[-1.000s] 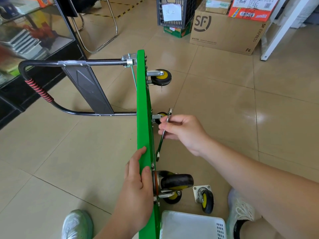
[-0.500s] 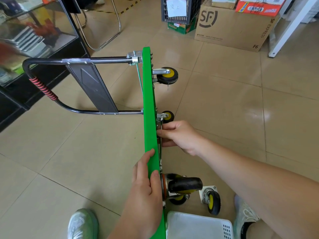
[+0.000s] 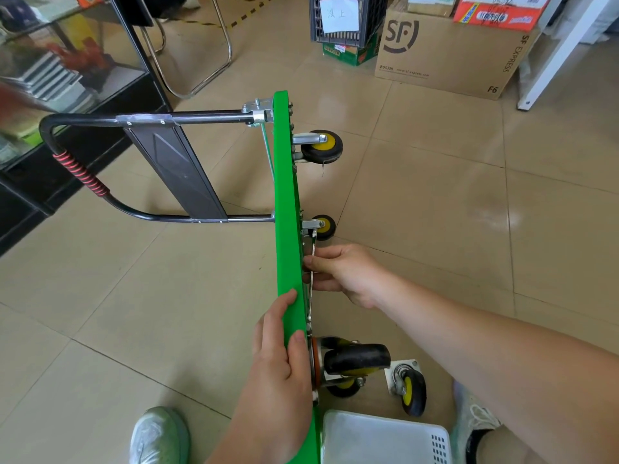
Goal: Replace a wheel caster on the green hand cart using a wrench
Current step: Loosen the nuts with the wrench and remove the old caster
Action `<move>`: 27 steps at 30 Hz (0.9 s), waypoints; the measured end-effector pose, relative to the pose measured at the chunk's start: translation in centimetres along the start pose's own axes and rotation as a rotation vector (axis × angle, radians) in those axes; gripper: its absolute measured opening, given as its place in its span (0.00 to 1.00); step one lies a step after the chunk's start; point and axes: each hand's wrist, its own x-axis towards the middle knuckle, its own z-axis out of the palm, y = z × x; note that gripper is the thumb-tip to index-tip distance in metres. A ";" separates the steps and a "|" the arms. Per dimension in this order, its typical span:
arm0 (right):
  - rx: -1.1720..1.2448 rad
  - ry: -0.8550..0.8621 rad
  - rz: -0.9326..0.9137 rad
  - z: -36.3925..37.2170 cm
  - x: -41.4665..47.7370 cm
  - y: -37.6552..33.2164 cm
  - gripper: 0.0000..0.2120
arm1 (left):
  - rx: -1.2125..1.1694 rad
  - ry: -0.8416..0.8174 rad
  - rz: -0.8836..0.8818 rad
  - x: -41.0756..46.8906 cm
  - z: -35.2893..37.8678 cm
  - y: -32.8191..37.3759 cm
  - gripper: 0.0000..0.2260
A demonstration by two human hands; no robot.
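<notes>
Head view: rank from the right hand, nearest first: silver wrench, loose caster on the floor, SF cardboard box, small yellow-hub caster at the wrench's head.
1. Silver wrench, gripped in the right hand, beside the green cart deck.
2. Small yellow-hub caster, just ahead.
3. Loose caster, on the floor nearer the person.
4. Brown SF cardboard box, far ahead.

Bare forearms, pale mint-white sneakers.
The left forearm (image 3: 254,430) and right forearm (image 3: 485,356) are uncovered; the left sneaker (image 3: 157,433) is smooth-toed, the right sneaker (image 3: 472,420) shows white laces and a black ankle sock (image 3: 475,445).
</notes>
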 end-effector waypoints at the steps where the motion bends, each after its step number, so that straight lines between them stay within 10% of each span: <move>1: 0.002 0.004 0.018 -0.1 0.1 0.0 0.16 | 0.002 0.001 0.001 0.0 0.0 0.0 0.21; 27: -0.173 -0.009 -0.388 0.4 -10.1 -1.6 0.10 | -0.018 -0.036 -0.036 0.0 -0.1 0.3 0.20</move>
